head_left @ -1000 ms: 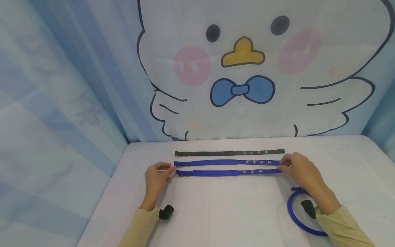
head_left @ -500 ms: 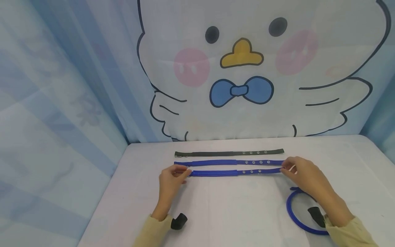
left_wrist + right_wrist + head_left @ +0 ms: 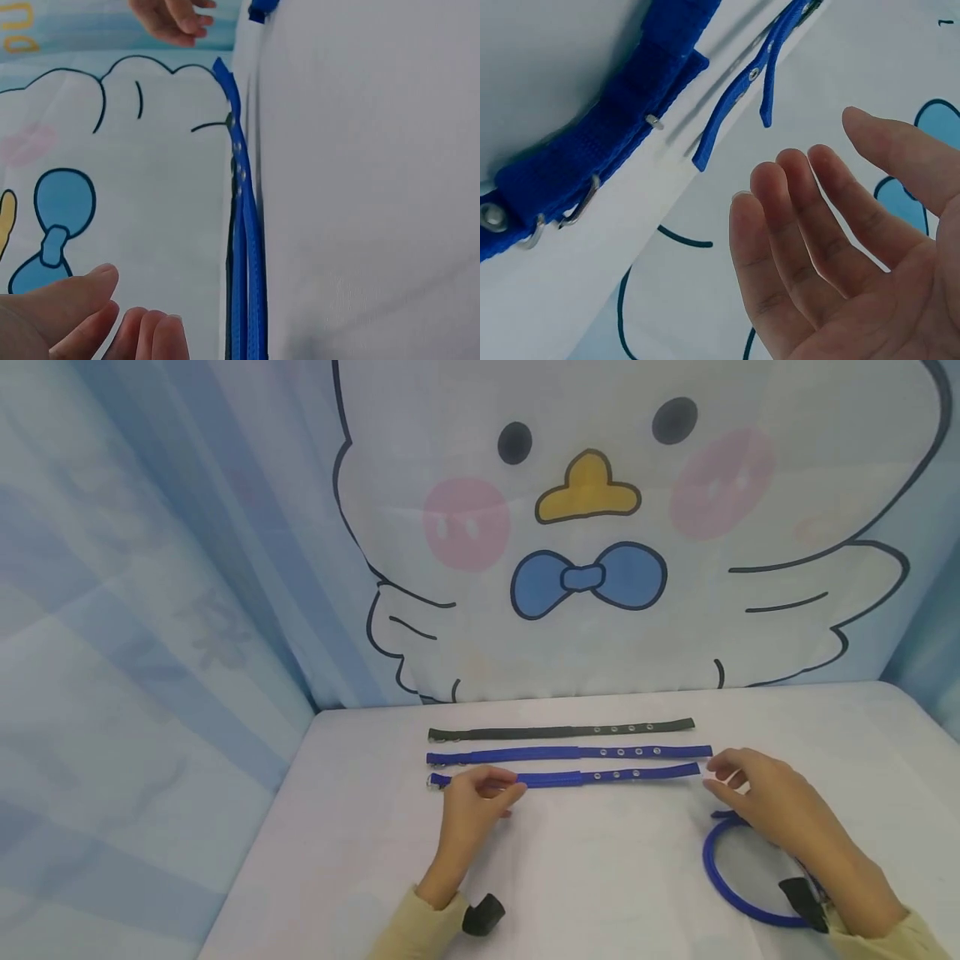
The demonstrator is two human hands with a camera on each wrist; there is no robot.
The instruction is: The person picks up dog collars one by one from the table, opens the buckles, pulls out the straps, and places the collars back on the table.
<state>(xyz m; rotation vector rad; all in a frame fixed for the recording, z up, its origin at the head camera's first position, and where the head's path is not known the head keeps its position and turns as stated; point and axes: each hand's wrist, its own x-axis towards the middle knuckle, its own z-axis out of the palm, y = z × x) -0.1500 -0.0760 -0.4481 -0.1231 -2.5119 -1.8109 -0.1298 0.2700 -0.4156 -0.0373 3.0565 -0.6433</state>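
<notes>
Three strap collars with metal eyelets lie straight in parallel rows: a dark green collar (image 3: 525, 733) at the back, a blue collar (image 3: 525, 754) in the middle and another blue collar (image 3: 551, 778) in front. Over the left part of the front collar hovers my left hand (image 3: 471, 810), covering some of it; in the left wrist view its fingers (image 3: 169, 337) hold nothing. Just off the right ends of the blue collars is my right hand (image 3: 776, 797), its fingers (image 3: 769, 217) loosely bent and empty in the right wrist view.
A blue collar curled into a ring (image 3: 712, 870) lies at the right, partly under my right forearm; its buckle hardware (image 3: 581, 202) shows in the right wrist view. A white cloth covers the table (image 3: 360, 877). Behind stands a curtain (image 3: 592, 652) with a cartoon print.
My left hand has moved rightward from the left ends of the blue collars. My right hand has let go of the front blue collar's end and drawn back slightly right.
</notes>
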